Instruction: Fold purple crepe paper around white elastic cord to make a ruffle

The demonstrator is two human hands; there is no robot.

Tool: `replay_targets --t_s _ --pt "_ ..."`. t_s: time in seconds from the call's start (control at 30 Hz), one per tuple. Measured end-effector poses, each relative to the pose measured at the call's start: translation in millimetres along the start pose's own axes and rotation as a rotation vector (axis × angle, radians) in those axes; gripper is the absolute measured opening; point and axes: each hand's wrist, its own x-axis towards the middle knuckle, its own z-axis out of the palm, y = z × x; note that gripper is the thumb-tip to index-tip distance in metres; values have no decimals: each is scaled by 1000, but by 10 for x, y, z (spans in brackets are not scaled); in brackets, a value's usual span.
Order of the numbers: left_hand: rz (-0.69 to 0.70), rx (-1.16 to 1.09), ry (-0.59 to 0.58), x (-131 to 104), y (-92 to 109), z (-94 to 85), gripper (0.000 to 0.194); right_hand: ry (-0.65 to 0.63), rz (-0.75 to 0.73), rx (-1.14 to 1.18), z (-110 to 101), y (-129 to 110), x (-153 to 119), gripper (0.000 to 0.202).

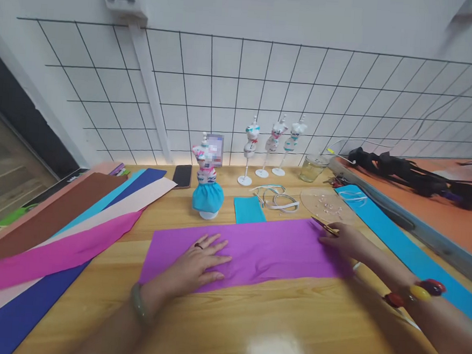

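A long purple cloth strip [279,250] lies flat on the wooden table, slightly wrinkled toward its right half. My left hand [203,261] rests on its left part, fingers spread and pressed flat. At the strip's far right end, my right hand [342,239] is closed around a small pair of scissors [326,227] with gold-coloured handles and dark blades. The blades point left, over the strip's upper edge. Just behind the cloth is a small turquoise cloth piece [250,210]. A miniature dress form [207,169] in a turquoise skirt stands behind my left hand.
Three more mini dress forms [251,140] stand along the back beside a glass cup [313,168]. White cords [283,202] and a round tray of small beads [319,203] lie in front. Colourful cloth strips [70,241] cover the left; a blue strip [408,254] runs along the right. A phone [182,176] lies behind.
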Motion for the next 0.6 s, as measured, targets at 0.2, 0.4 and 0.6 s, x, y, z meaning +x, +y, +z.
replay_targets --t_s 0.2,0.4,0.6 --pt "-42 4 -40 17 29 -29 45 -145 -65 133 -75 -66 -162 47" --pt "-52 5 -49 12 60 -61 45 -171 -159 231 -260 -72 -220 37" --pt "-88 29 -33 24 138 -19 45 30 -387 221 -439 -186 69 49"
